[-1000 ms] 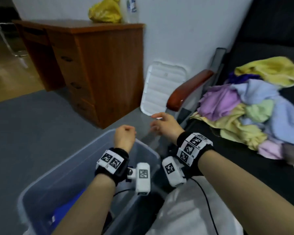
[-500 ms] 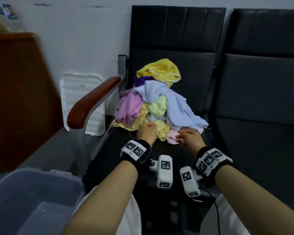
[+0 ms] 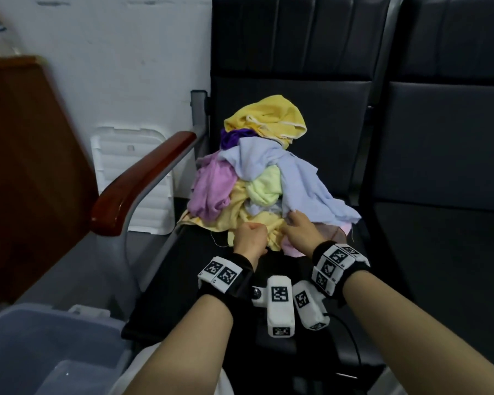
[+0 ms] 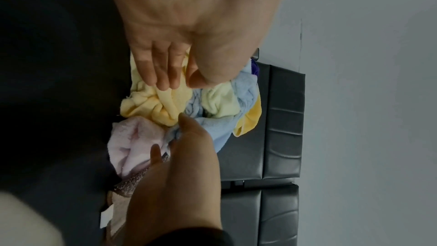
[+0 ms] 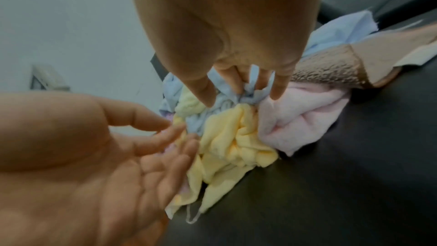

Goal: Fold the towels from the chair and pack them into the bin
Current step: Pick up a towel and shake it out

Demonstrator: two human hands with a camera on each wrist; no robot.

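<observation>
Reaching into the heap of towels [image 3: 257, 178] on the black chair [image 3: 291, 61], the person is working at its near edge. Their left hand [image 4: 189, 31] is pinching a fold of the pale yellow towel [image 5: 227, 137] between thumb and fingers. Their right hand [image 5: 236, 25] is digging curled fingers into the light blue towel [image 3: 300, 181]. The grey bin [image 3: 40, 352] is sitting on the floor, left of the chair.

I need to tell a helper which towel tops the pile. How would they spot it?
Find the black chair with the wooden armrest. On its seat is a heap of towels; the bright yellow towel crowns it, against the backrest, deeper yellow than the pale ones below.
</observation>
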